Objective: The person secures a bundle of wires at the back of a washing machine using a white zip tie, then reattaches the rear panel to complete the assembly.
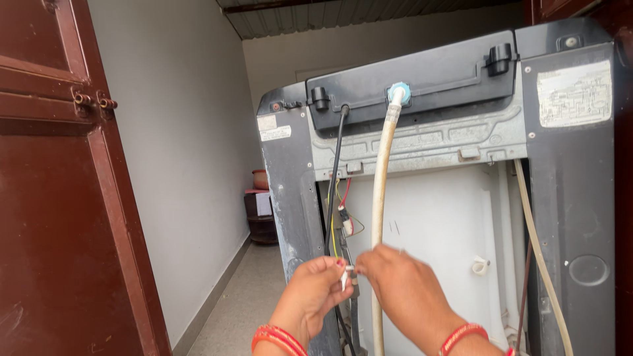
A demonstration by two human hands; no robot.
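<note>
Both hands, left [315, 290] and right [402, 293], pinch a small white connector [345, 277] between them.

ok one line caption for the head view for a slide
Both hands, left hand and right hand, pinch a small wire connector at the washing machine open back.

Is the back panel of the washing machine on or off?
Off. The washing machine is open at the back: the white tub and wires show behind the hose.
</note>
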